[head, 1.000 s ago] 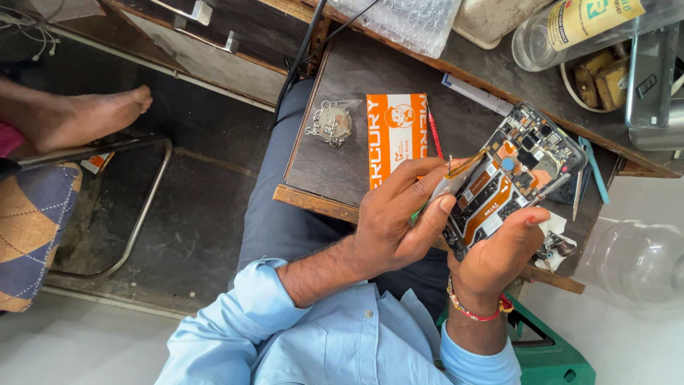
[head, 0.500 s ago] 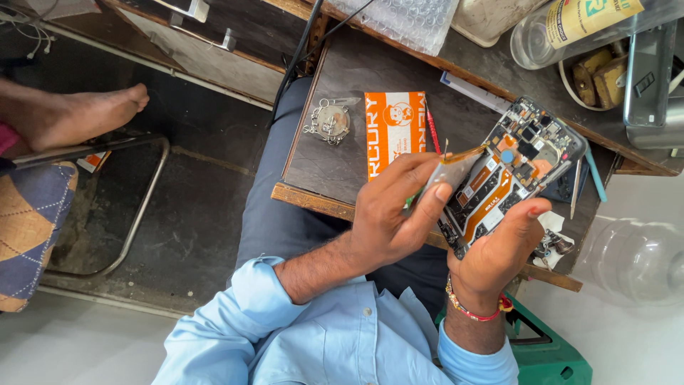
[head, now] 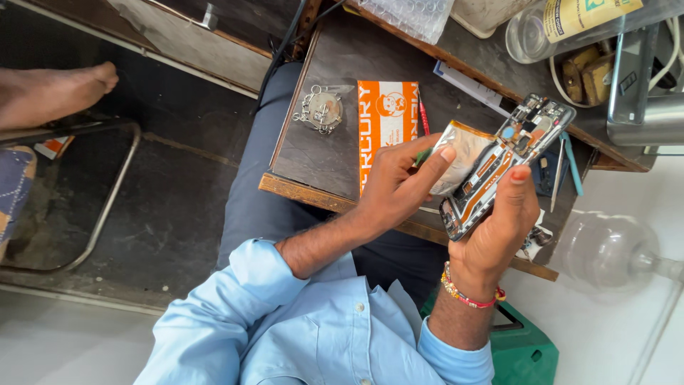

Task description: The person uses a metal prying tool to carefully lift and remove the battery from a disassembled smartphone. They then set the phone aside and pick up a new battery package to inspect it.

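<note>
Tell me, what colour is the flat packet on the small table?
The packet is orange with white print, seen best in the head view.

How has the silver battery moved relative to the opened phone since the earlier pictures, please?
Yes. The silver battery has lifted out of the opened phone, tilting toward the orange box, held by the left hand.

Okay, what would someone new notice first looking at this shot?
First, the opened phone at centre right, its circuitry bare, gripped from below by the right hand. The left hand is on the silvery battery lifting off it. Behind, an orange-and-white box lies on the dark wooden table.
</note>
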